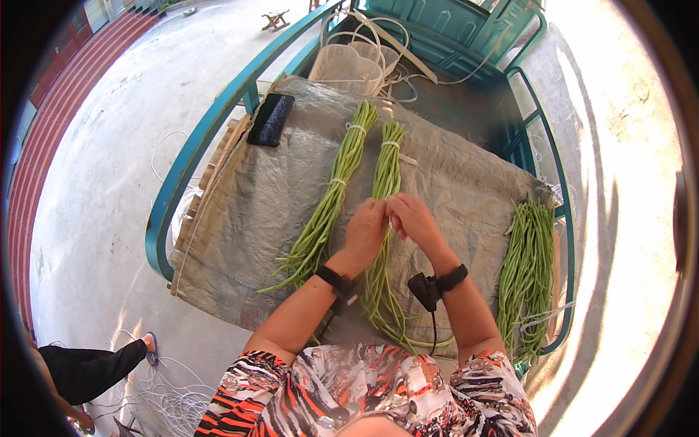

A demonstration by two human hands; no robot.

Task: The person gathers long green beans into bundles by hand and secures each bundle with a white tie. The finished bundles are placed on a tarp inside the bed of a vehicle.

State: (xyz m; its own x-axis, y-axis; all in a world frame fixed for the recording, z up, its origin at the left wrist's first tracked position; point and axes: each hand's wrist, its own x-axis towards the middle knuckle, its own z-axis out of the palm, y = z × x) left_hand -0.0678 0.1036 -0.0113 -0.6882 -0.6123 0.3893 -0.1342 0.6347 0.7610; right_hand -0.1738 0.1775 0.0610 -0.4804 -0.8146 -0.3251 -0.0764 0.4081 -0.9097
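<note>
Over the middle of a bundle of long green beans [387, 171], my left hand [366, 229] and my right hand [412, 220] meet with their fingers pinched together. Whatever they pinch is too small and covered to make out. A white tie circles this bundle near its far end, and its loose ends fan out toward me. Just left lies a second bean bundle [336, 191], bound with two white ties and touched by neither hand. Both bundles rest on a grey-brown sheet [240, 218].
A larger pile of long beans [528, 269] lies at the right edge by the teal rail [561, 197]. Far left is a black phone [271, 119]. Clear plastic tubs [346, 69] stand beyond the sheet. A person's leg [95, 368] and white strips [171, 397] show at lower left.
</note>
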